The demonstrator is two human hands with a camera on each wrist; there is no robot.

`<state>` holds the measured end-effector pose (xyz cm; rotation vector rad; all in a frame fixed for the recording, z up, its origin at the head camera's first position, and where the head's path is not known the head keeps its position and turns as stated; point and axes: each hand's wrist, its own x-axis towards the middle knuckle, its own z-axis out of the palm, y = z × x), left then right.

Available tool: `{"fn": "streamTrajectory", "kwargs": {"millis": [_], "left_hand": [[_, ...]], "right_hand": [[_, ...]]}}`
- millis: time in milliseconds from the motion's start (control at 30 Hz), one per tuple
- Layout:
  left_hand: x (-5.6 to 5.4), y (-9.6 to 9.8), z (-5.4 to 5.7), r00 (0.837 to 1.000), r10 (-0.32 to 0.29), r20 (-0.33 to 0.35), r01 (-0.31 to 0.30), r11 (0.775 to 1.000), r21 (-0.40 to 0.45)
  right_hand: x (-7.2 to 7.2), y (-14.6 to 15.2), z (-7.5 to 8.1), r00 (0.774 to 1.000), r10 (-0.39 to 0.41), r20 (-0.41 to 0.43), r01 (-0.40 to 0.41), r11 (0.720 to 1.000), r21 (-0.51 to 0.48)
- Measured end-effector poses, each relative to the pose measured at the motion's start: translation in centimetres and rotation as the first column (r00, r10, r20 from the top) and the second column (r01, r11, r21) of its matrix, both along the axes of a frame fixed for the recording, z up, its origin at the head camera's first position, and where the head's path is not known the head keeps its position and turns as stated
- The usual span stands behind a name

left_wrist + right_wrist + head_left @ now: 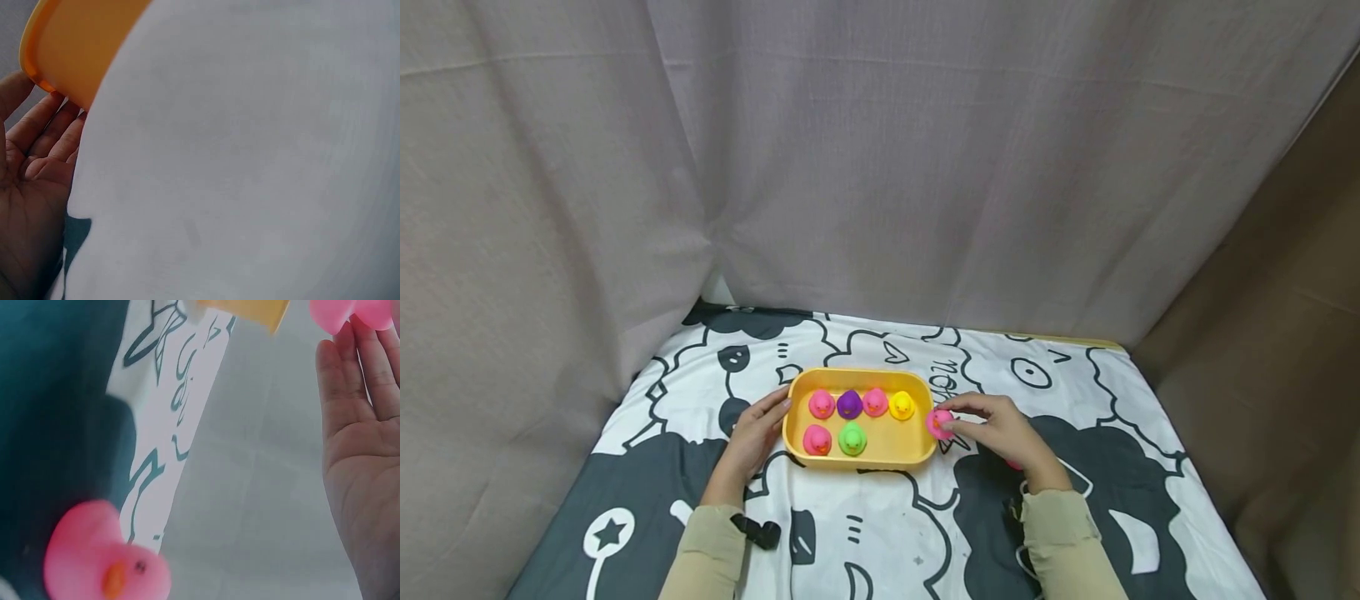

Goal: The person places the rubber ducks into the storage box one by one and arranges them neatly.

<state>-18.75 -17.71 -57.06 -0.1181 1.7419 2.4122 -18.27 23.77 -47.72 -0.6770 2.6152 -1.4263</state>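
Observation:
My left hand holds the left end of a yellow tray, thumb and fingers at its rim. In the left wrist view, the fingers meet the edge of the tray. Just off the tray's right end, my right hand pinches a pink rubber duck between thumb and fingers. Several rubber ducks sit in the tray: pink ones, a purple one, a yellow one and a green one. Another pink rubber duck lies on the cloth, mostly hidden by my right forearm in the head view.
A black, white and grey cartoon-print cloth covers the table. Grey curtains hang behind it and to the left, and a brown-looking curtain hangs on the right. A black strap device sits at my left wrist.

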Motion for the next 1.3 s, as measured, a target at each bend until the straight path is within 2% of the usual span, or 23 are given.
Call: {"fn": "streamTrajectory", "kwargs": {"millis": [300, 500, 633, 767, 900, 1033, 1300], "left_hand": [[-0.1, -0.1, -0.2, 1.0, -0.004, -0.004, 0.004, 1.0, 0.004], [-0.2, -0.1, 0.0, 1.0, -0.001, 0.0, 0.001, 1.0, -0.008], [-0.2, -0.1, 0.1, 1.0, -0.011, -0.001, 0.011, 1.0, 0.0], [-0.1, -0.1, 0.3, 1.0, -0.008, -0.001, 0.008, 1.0, 0.004], [-0.1, -0.1, 0.4, 1.0, -0.004, 0.002, 0.004, 1.0, 0.0], [-0.1, -0.1, 0.5, 1.0, -0.002, 0.001, 0.002, 1.0, -0.008], [-0.1, -0.1, 0.4, 1.0, -0.006, 0.016, 0.006, 1.0, -0.009]], "right_hand": [[-1.8, -2.7, 0.1, 0.996, 0.094, -0.001, -0.094, 0.995, 0.024], [-3.0, -4.2, 0.1, 0.98, 0.199, -0.011, -0.198, 0.978, 0.06], [-3.8, -5.1, -0.2, 0.973, 0.231, 0.023, -0.232, 0.966, 0.117], [-4.4, -6.0, -0.7, 0.963, 0.261, 0.073, -0.27, 0.942, 0.201], [-4.8, -6.9, -1.3, 0.951, 0.293, 0.101, -0.31, 0.902, 0.301], [-5.0, -7.6, -1.6, 0.939, 0.328, 0.1, -0.342, 0.867, 0.362], [-4.9, -8.0, -2.0, 0.937, 0.333, 0.102, -0.346, 0.851, 0.396]]}}
